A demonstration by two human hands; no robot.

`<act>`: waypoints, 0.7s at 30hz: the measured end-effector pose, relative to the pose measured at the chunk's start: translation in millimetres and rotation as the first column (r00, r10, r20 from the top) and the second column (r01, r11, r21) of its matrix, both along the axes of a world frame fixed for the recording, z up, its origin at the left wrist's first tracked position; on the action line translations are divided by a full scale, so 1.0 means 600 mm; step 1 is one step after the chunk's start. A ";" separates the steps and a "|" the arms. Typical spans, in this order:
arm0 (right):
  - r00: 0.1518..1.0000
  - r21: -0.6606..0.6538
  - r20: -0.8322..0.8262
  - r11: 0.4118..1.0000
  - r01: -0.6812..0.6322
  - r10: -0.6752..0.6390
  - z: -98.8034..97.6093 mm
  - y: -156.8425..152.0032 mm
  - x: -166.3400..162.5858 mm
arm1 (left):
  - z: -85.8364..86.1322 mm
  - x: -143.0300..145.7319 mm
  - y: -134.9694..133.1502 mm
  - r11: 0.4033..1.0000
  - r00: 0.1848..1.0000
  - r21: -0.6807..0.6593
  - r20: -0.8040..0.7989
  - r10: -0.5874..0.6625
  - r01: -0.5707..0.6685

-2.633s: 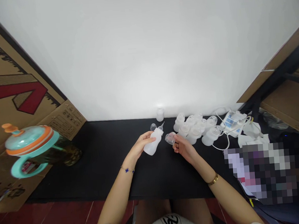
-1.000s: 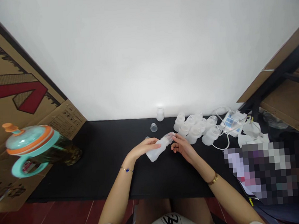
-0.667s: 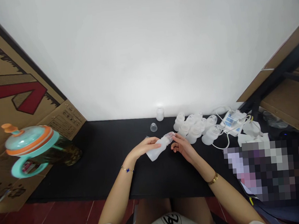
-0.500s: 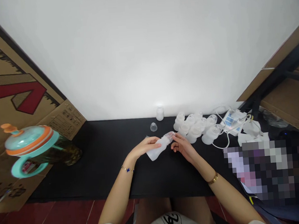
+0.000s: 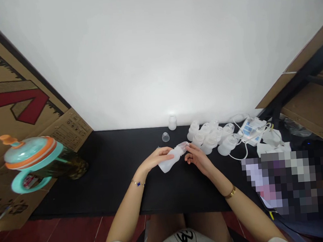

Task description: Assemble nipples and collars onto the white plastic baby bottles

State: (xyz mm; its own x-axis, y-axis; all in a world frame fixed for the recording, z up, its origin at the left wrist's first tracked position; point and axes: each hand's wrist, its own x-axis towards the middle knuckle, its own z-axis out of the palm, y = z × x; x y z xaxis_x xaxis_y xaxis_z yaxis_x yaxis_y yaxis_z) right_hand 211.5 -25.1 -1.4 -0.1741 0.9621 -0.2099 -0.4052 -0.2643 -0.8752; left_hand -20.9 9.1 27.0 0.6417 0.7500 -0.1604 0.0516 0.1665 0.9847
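A frosted white baby bottle lies tilted between my hands above the black table, its clear cap pointing up to the right. My left hand is closed round the bottle's body, thumb on top. The fingertips of my right hand press on the clear cap; its lower fingers are curled. Beyond them, a loose clear cap rests on the table, and an uncapped white bottle stands by the wall. Several capped bottles stand grouped to the right of my right hand.
On the left stands a large jug with a teal and orange lid, before a cardboard box. A white device with a cable and crumpled white paper lie on the right. Behind the black table rises a white wall.
Almost nothing differs. Both hands keep the same hold on the bottle and its cap, and the view has shifted very slightly.
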 end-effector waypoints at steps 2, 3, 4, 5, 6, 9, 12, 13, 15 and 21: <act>1.000 -0.001 0.003 1.000 -0.001 0.001 0.001 0.000 0.000 | 0.000 0.001 -0.001 1.000 1.000 0.006 -0.007 0.008 -0.008; 1.000 -0.001 0.005 1.000 -0.003 0.003 0.001 0.000 0.001 | -0.001 0.001 -0.001 1.000 1.000 0.010 -0.010 0.012 -0.012; 1.000 -0.001 0.006 1.000 -0.006 0.006 0.002 0.000 0.001 | -0.001 0.001 0.000 1.000 1.000 0.015 -0.013 0.016 -0.016; 1.000 0.001 0.007 1.000 -0.009 0.009 0.002 0.000 0.001 | -0.002 0.002 0.000 1.000 1.000 0.020 -0.014 0.020 -0.019; 1.000 0.004 0.008 1.000 -0.012 0.012 0.002 0.000 0.001 | -0.003 0.002 0.000 1.000 1.000 0.023 -0.014 0.021 -0.021; 1.000 0.014 0.013 1.000 -0.020 0.020 0.002 -0.001 0.001 | -0.006 0.004 0.001 0.999 1.000 0.025 -0.014 0.025 -0.025; 1.000 0.012 0.026 1.000 -0.002 0.002 0.002 -0.001 0.000 | -0.007 0.007 0.001 0.999 0.998 0.019 -0.032 0.046 -0.045; 1.000 0.012 0.031 1.000 0.003 -0.003 0.002 -0.001 -0.001 | -0.007 0.007 0.001 0.998 0.998 0.012 -0.037 0.055 -0.055; 0.999 0.019 0.040 1.000 0.003 -0.003 0.000 -0.001 0.000 | -0.008 0.009 0.001 0.997 0.996 -0.008 -0.034 0.077 -0.077; 0.997 0.049 0.080 0.999 0.018 -0.022 -0.004 0.001 0.000 | -0.013 0.012 0.002 0.992 0.992 -0.019 -0.019 0.122 -0.123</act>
